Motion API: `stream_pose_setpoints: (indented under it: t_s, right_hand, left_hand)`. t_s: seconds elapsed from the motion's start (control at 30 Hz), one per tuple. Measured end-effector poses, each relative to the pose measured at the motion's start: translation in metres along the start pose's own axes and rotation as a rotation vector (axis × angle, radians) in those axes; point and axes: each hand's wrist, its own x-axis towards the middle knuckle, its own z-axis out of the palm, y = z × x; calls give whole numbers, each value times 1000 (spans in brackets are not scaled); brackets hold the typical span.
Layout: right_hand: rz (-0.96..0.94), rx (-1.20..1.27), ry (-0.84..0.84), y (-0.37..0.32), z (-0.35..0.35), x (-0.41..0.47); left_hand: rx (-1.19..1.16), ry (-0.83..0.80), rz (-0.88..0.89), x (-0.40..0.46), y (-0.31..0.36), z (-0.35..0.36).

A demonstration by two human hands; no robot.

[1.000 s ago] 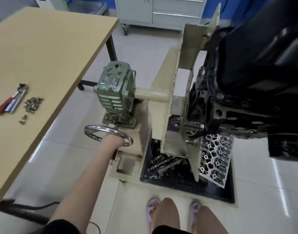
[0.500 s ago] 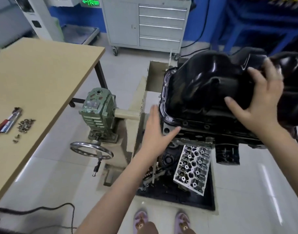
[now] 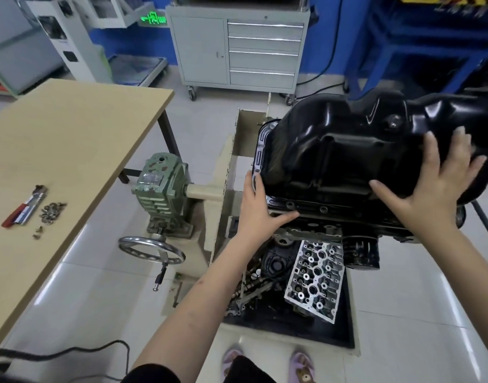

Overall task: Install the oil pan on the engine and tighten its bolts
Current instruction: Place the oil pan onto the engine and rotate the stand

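Observation:
A glossy black oil pan point(image 3: 347, 145) sits on top of the engine block point(image 3: 356, 225), which is mounted on a beige stand. My left hand point(image 3: 258, 210) rests at the pan's near-left flange corner, fingers straight and thumb along the flange edge. My right hand point(image 3: 430, 186) lies spread flat on the pan's right side. A small heap of bolts point(image 3: 50, 211) lies on the wooden table point(image 3: 71, 139) at the left, beside a red-handled tool point(image 3: 24, 210).
The stand's green gearbox point(image 3: 160, 189) and its steel handwheel point(image 3: 151, 248) are left of the engine. A cylinder head point(image 3: 314, 277) and loose parts lie in a black floor tray point(image 3: 287, 324) below. A grey drawer cabinet point(image 3: 237, 48) stands behind. A black cable point(image 3: 71, 352) crosses the floor.
My left hand let go of the handwheel and came up to the pan's flange. My right hand came onto the pan. The view rose from the stand's side to above the pan.

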Motion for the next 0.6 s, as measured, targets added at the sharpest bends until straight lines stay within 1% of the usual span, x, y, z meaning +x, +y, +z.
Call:
stream_pose_setpoints:
  t_s: [0.13, 0.37, 0.6]
  right_hand:
    - [-30, -39, -43, 8, 3, -5]
    - [-28, -55, -45, 15, 1, -8]
    - [-37, -65, -53, 11, -2, -10]
  left_hand:
    - [26, 9, 1, 1, -1, 0]
    - [-1, 77, -2, -6, -2, 9]
    - [-44, 76, 8, -7, -3, 8]
